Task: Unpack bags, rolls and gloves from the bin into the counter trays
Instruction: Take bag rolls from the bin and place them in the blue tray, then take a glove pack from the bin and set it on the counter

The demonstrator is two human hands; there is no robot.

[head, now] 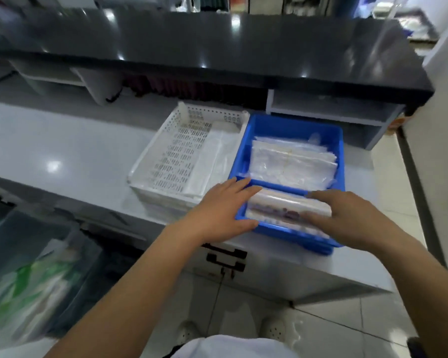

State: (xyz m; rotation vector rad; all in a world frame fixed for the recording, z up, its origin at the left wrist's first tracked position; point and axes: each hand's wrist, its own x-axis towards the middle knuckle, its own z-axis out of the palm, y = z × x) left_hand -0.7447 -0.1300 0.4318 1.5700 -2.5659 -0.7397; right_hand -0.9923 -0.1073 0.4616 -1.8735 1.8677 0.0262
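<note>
A blue two-compartment tray point(292, 125) stands on the white counter. Its far compartment holds a stack of clear plastic bags point(292, 161). In the near compartment lies a clear wrapped roll pack point(282, 206). My left hand point(223, 210) presses flat against the pack's left end, thumb over the tray's front rim. At the right end my right hand point(347, 218) rests on the pack, fingers spread over it. Left of the blue tray sits a white perforated tray point(166, 156) with flat clear bags point(215, 161) along its right side.
A clear bin point(31, 270) with green-and-white packages stands low at the left, on the floor side. A black raised ledge point(217, 47) runs behind the counter with white shelf cubbies point(329, 109) under it. Black drawer handles point(225, 257) sit below the counter edge.
</note>
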